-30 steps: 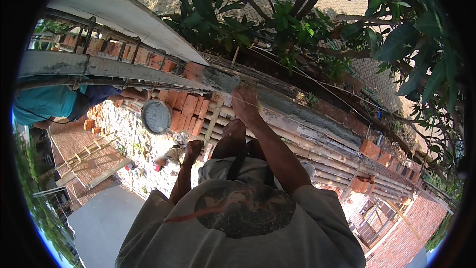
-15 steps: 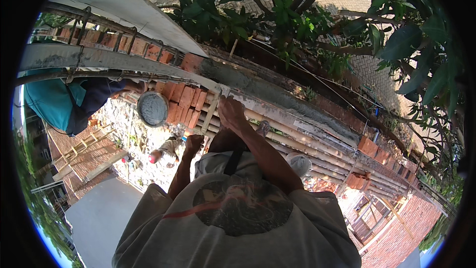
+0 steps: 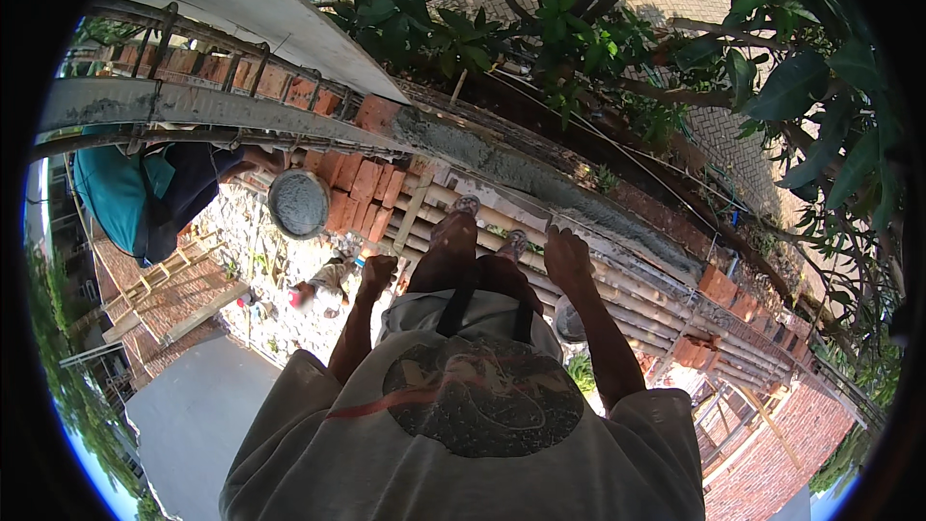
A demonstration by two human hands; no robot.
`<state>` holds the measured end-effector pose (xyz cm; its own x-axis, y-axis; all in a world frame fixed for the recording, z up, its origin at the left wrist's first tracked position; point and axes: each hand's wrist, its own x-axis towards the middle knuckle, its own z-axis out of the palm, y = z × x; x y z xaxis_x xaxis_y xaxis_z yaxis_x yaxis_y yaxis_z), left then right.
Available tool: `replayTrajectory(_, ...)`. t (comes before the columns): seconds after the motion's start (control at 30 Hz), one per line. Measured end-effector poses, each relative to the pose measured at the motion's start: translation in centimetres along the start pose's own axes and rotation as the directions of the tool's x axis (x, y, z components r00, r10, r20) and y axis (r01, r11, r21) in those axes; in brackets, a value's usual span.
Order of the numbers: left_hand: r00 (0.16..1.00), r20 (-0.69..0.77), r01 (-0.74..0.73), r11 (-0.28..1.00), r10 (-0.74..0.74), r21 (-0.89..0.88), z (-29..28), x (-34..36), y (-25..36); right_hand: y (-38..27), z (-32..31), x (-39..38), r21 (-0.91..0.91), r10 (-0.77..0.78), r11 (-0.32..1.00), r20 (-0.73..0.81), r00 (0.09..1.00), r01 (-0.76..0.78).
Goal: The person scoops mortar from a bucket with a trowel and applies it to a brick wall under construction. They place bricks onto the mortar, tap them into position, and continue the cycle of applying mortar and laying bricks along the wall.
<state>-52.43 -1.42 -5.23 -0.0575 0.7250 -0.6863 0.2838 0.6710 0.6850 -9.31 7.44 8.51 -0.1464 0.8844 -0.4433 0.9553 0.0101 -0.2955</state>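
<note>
My left hand [image 3: 379, 273] is held closed in front of my body, over the scaffold of poles [image 3: 617, 282]; whatever may be inside the fist is hidden. Farther right, my right hand [image 3: 567, 257] is curled closed beside the long wall top, and I cannot make out what it grips. Wet grey mortar [image 3: 502, 166] lies along the wall just beyond it. Left of my hands, a round basin of mortar [image 3: 299, 205] stands beside a stack of red bricks [image 3: 365, 195]. My feet rest on the poles, below the wall.
At the left, a co-worker in teal and dark clothes [image 3: 121, 193] reaches toward the basin. Steel rebar [image 3: 231, 77] and a concrete beam [image 3: 222, 111] run across the upper left. Leafy branches [image 3: 569, 29] overhang the far side. A bucket [image 3: 569, 320] sits below my right forearm.
My right hand has moved rightward along the wall, away from the brick stack, uncovering my feet and the poles. My left hand stays closed in nearly the same place.
</note>
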Motion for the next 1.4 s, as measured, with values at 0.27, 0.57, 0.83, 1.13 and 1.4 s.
replayTrajectory(0.27, 0.999, -0.002, -0.037, 0.997, 0.037, 0.062, 0.4, -0.4, 2.7, -9.4, 5.5, 8.1, 0.14, -0.083, 0.986, -0.041, 0.996, 0.088)
replayTrajectory(0.57, 0.969, -0.092, 0.227, 0.973, -0.231, -0.05, -2.3, -1.1, 5.0, -14.9, 6.7, 11.6, 0.303, -0.246, 0.911, -0.145, 0.958, 0.28)
replayTrajectory(0.83, 0.944, -0.052, 0.321, 0.945, -0.325, -0.067, -1.4, -0.6, 3.5, -17.3, -0.7, 10.8, 0.057, -0.295, 0.942, -0.326, 0.898, 0.33)
replayTrajectory(1.13, 0.998, -0.041, 0.043, 0.995, -0.047, -0.087, -2.2, 2.8, 5.1, -17.2, -1.4, 10.7, 0.128, -0.11, 0.978, -0.368, 0.923, 0.167)
replayTrajectory(1.4, 0.976, 0.008, 0.219, 0.974, -0.219, 0.052, -2.2, 3.8, 6.7, -19.9, 1.8, 11.3, 0.55, -0.02, 0.83, -0.131, 0.991, 0.089)
